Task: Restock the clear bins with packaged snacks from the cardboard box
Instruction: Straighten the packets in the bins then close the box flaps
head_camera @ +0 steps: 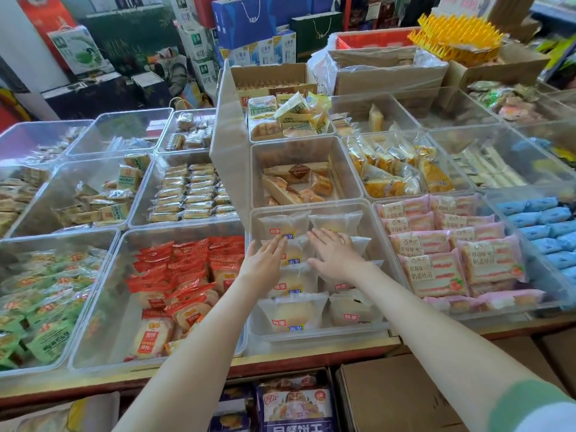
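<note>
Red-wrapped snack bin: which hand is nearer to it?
Left. The left hand lies over the pale bun packets just right of the red-wrapped snack bin; the right hand is farther right, over the same packets.

Snack shop: clear bins (pixel 106 322) of packaged snacks (pixel 436 275), gift boxes (pixel 243 20) behind.

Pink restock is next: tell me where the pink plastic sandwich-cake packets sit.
Head view, right of centre: the pink plastic packets fill a front-row clear bin, between the frosted white bun packets under the right hand and the blue wrapped packets.
</note>
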